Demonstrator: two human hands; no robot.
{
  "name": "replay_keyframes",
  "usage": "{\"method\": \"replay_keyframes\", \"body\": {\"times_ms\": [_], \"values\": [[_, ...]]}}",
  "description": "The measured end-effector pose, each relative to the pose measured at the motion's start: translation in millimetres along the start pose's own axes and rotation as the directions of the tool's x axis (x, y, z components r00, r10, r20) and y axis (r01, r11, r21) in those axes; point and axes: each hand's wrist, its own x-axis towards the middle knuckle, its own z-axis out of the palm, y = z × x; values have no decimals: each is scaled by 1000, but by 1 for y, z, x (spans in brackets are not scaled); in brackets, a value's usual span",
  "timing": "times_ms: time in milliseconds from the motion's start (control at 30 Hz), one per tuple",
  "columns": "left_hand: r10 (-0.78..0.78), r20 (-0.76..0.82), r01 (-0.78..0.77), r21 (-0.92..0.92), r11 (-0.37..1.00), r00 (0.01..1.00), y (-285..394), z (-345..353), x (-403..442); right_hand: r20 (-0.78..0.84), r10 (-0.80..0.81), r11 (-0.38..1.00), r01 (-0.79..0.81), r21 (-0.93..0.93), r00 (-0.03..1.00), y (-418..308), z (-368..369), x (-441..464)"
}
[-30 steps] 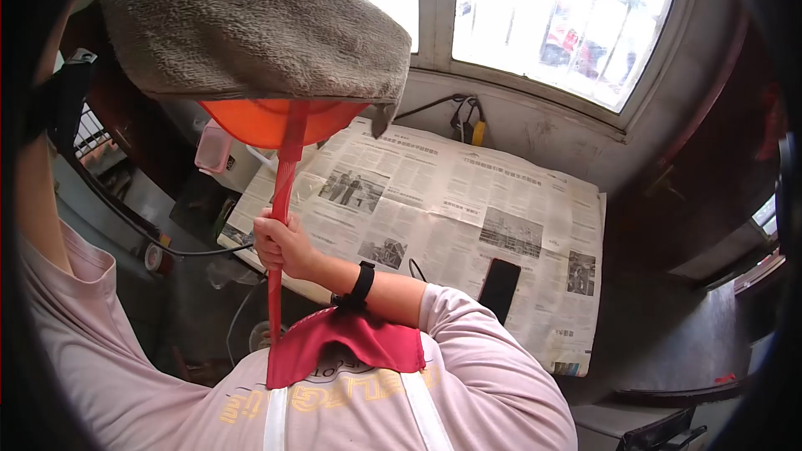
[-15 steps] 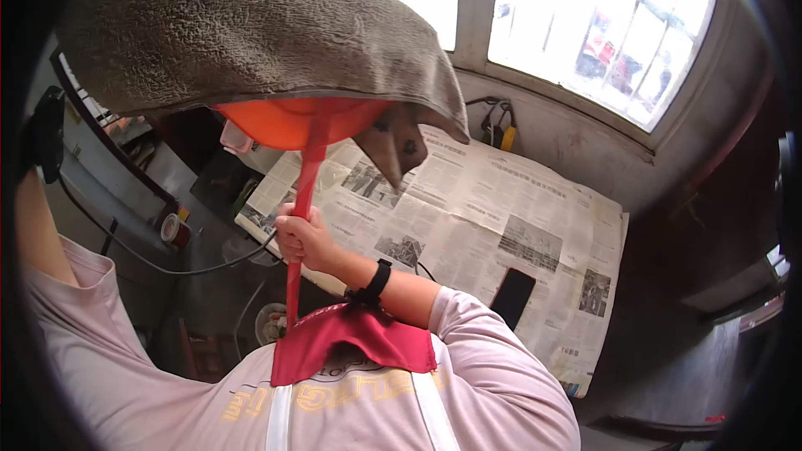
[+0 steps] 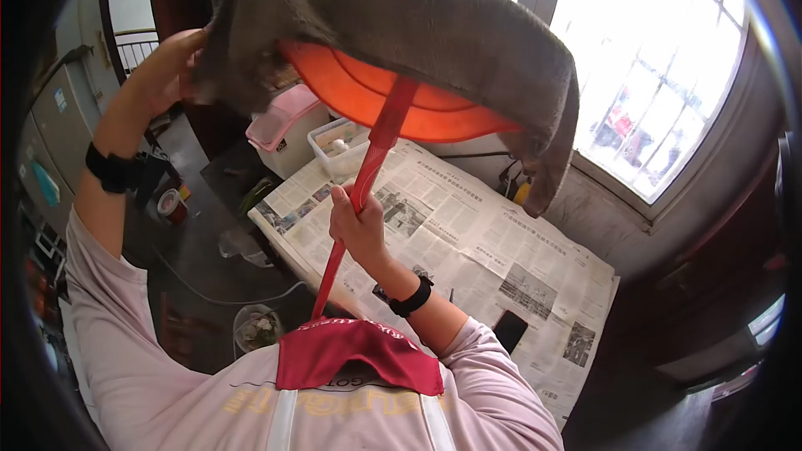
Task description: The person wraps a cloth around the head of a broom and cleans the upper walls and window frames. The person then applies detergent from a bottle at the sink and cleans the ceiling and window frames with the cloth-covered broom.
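Observation:
My right hand is wrapped around a red pole, held at a slant in front of my chest. At its top is a wide, curved orange plastic head; the upper side is hidden, so its exact kind is unclear. A grey-brown towel drapes over that head, one corner hanging down on the right. My left hand is raised at the towel's left edge, its fingers closed on the cloth, partly blurred.
Newspaper covers the table below, with a black phone on it. A pink-lidded box and a clear plastic container stand at its far left. A bin is on the floor. The barred window is at right.
The towel-covered head and pole have shifted right in view. My right hand moved right with them. My left hand has come into view at the towel's left edge.

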Motion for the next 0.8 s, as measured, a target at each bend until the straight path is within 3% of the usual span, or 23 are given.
{"method": "replay_keyframes", "body": {"times_ms": [33, 100, 167, 300, 367, 400, 433, 500, 567, 633, 700, 800], "values": [[6, 2, -6, -13, 1000, 1000, -3, 9, -4, 2, -67, 994, 67, -91, 998, -6, 2, 3], [26, -311, 1, 86, 996, 950, -8, 32, -14, 22, -72, 997, 73, -16, 997, -15, -1, 12], [144, -287, -115, 114, 987, 947, -36, 29, -18, 42, -80, 995, 77, 57, 996, -23, -1, 23], [276, 152, -279, -5, 960, 949, -116, 65, -47, -17, -105, 992, 106, 72, 994, -50, 1, 43], [76, 264, -60, -69, 996, 962, -203, 83, -59, -52, -124, 990, 127, 57, 991, -59, 5, 54], [60, 314, -59, -14, 998, 947, -244, 97, -68, -67, -116, 992, 120, 45, 991, -61, 4, 60], [-109, 368, 91, 66, 994, 923, -258, 113, -82, -66, -132, 991, 133, 19, 989, -65, 3, 67], [-106, 430, 151, -71, 986, 897, -349, 140, -101, -135, -135, 990, 137, 10, 982, -68, 1, 80], [-127, 524, 126, 38, 991, 842, -370, 154, -123, -133, -161, 987, 158, -36, 978, -70, -6, 96], [-108, 373, 87, 71, 994, 922, -375, 160, -145, -179, -142, 990, 138, -35, 973, -80, -11, 110], [-237, 386, 268, -27, 963, 892, -401, 152, -159, -186, -151, 988, 143, -57, 971, -91, -16, 128], [-272, 357, 328, -106, 939, 894, -412, 130, -179, -289, -65, 997, 78, 31, 955, -101, -27, 155]]}}
